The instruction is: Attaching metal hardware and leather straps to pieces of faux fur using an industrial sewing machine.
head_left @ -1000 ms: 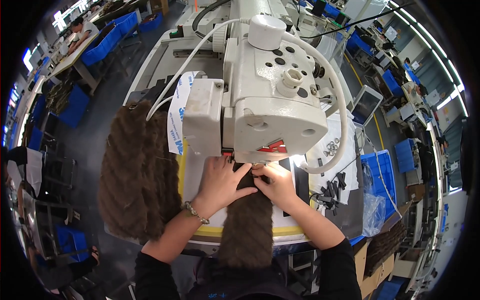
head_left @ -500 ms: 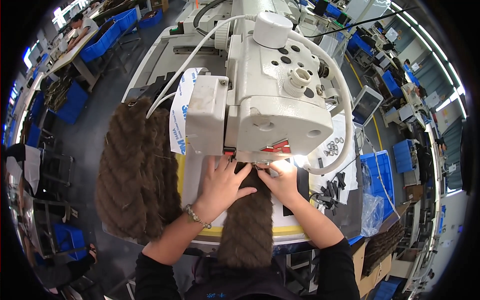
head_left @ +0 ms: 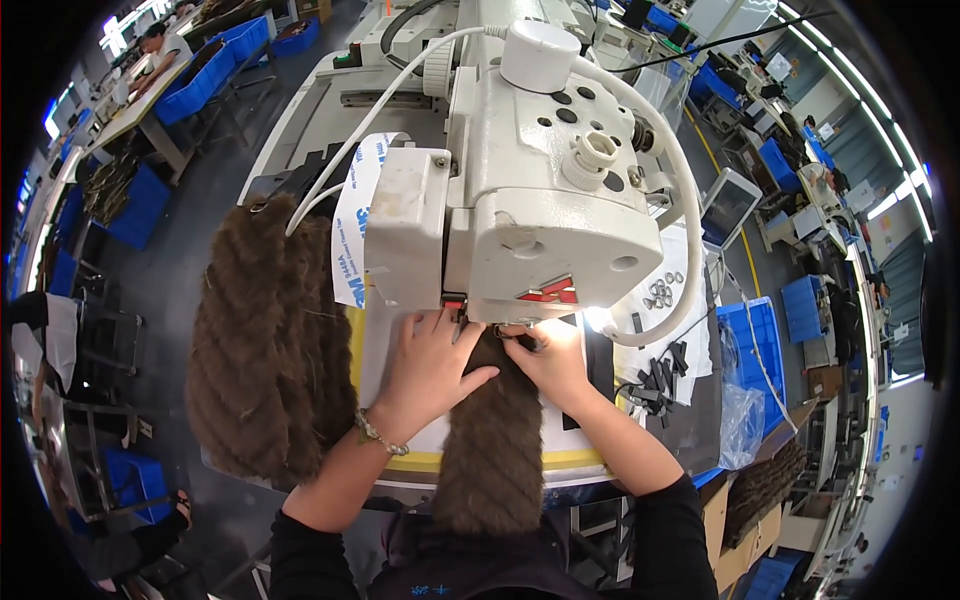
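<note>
A brown fur strip runs from under the head of a white sewing machine toward me and hangs over the table's near edge. My left hand lies along the strip's left side, fingers stretched forward and thumb apart, resting on its far part. On the other side, my right hand is closed in a pinch at the strip's far end, close below the machine head. A small shiny metal piece shows at those fingertips; its exact shape is partly hidden. The needle area is covered by the machine head and my fingers.
A pile of brown fur strips lies left of the machine. To the right are metal rings, black tabs, a plastic bag and a blue bin. A white hose loops beside the machine head. Another person works far left.
My left hand has slid slightly left. The right hand has shifted a little left too, with the small metal piece at its fingertips. The whole view has moved slightly.
</note>
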The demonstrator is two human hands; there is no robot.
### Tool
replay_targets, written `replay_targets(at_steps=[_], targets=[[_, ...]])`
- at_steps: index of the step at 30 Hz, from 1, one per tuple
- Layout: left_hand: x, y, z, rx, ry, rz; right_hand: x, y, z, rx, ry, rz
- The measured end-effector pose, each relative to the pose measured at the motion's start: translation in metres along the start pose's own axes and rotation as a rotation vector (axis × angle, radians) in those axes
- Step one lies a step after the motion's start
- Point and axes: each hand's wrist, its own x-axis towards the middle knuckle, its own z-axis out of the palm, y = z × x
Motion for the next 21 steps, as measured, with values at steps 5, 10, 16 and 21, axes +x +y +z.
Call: replay_targets(at_steps=[5,10,16,21], targets=[[0.005,-0.009,0.008,-0.031,0.029,0.048,0.001,-0.003,-0.001,-0.012,-0.007,0.031],[0.009,-0.016,0.010,-0.110,-0.010,0.041,0.002,0.000,0.001,-0.016,-0.027,0.053],[0.012,-0.018,0.012,-0.088,-0.023,0.061,0.002,0.001,-0.001,-0.022,-0.058,0.072],[0.012,-0.016,0.011,-0.062,-0.029,0.043,0.002,-0.001,-0.007,-0.016,-0.113,0.052]])
